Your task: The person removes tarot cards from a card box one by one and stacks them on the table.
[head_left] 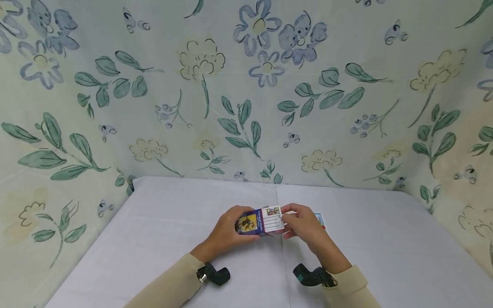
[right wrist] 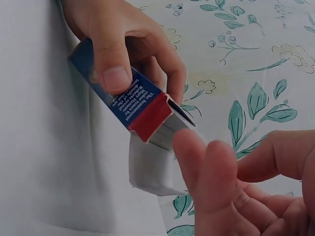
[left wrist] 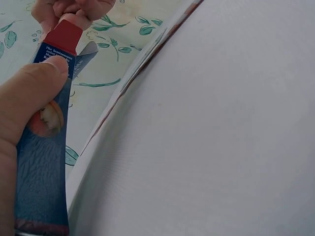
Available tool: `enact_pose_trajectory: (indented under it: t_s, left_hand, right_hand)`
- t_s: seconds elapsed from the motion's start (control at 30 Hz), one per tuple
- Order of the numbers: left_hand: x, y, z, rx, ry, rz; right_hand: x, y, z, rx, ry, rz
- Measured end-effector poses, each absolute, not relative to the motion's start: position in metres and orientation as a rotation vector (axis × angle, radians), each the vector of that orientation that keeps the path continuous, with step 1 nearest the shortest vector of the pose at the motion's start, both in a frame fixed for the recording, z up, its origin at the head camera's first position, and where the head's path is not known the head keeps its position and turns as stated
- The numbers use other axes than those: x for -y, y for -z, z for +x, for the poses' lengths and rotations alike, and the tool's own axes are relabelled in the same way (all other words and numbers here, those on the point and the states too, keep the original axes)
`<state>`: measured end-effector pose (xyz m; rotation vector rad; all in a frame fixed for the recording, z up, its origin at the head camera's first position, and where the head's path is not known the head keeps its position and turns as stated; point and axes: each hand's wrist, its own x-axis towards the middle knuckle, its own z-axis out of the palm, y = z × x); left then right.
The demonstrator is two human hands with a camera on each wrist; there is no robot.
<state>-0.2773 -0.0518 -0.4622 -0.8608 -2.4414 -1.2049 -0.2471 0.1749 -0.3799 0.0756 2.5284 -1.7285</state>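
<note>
My left hand [head_left: 227,229] grips a small tarot card box [head_left: 248,223], its thumb along one side. The box has a blue and purple face with a yellow picture and "Universal Waite" lettering. Its right end stands open, with a red end flap [right wrist: 150,118] and the edges of a stack of cards [right wrist: 167,132] inside. A white printed panel [head_left: 272,219] juts from that end. My right hand [head_left: 304,222] has its fingertips at the open end, close to the panel's edge; whether they pinch anything is hidden. In the right wrist view, those fingers [right wrist: 211,172] cover part of the opening.
A small colourful flat item [head_left: 319,220] lies on the table beyond my right hand, partly hidden by it. The table wears a white cloth [head_left: 173,201]. A flower-patterned curtain [head_left: 269,107] stands behind it and at both sides.
</note>
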Motion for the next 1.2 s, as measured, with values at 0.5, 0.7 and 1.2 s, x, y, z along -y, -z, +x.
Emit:
enact_pose_trajectory:
  t_s: [0.5, 0.7, 1.2]
  left_hand:
    - [0.0525, 0.4618, -0.2797, 2.433, 1.200, -0.859]
    - [0.0520, 0.4625, -0.2791, 2.426, 1.214, -0.862]
    - [0.0512, 0.4626, -0.2792, 2.426, 1.208, -0.830]
  right_hand:
    - [-0.1810, 0.3730, -0.2473, -2.375, 1.808, 0.069]
    - [-0.1844, 0.3729, -0.2484, -2.313, 1.849, 0.056]
    - [-0.1840, 0.3779, -0.2502, -2.418, 1.801, 0.024]
